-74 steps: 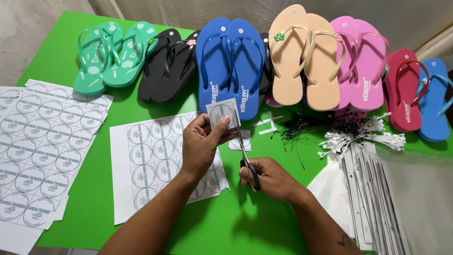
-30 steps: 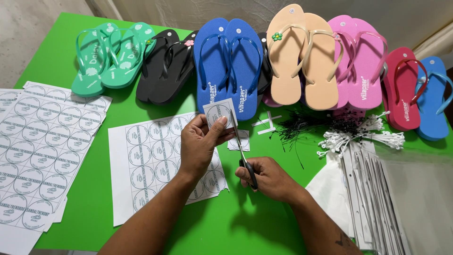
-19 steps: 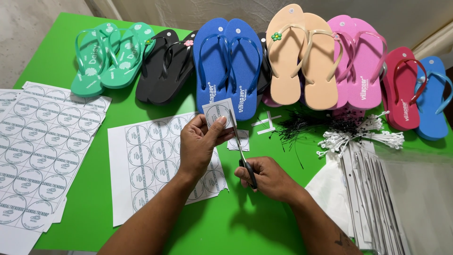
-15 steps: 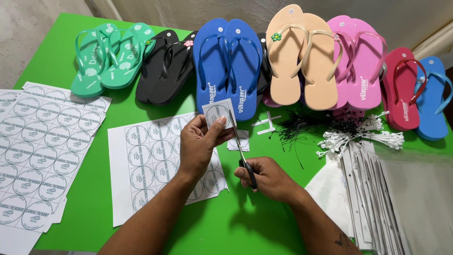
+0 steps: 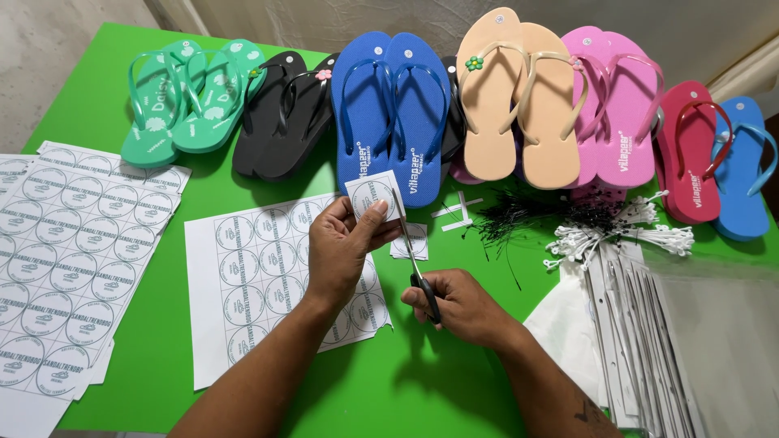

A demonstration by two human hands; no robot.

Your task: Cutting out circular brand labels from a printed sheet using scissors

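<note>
**Paper label being held against scissor blades above green table**

The left hand [image 5: 345, 247] is pinching a small square paper label [image 5: 375, 197] between thumb and fingers, holding it raised over the green table [image 5: 454, 381]. The right hand [image 5: 462, 308] is gripping the scissors [image 5: 415, 264] by the handles; the fingers are covering the handle loops, so their shape is hard to make out. The blades are pointing up and are meeting the label's right edge; whether they are parted cannot be told. A printed sheet of round labels [image 5: 268, 284] is lying beneath the left forearm, partly hidden by it. More sheets [image 5: 69, 251] are lying at the left, cut off by the frame edge. A row of flip-flops [image 5: 495, 97] is lining the far side, the rightmost blue one being cropped. Black and white tag fasteners [image 5: 600, 231] are lying in a tangle near clear bags [image 5: 649, 341]
</note>
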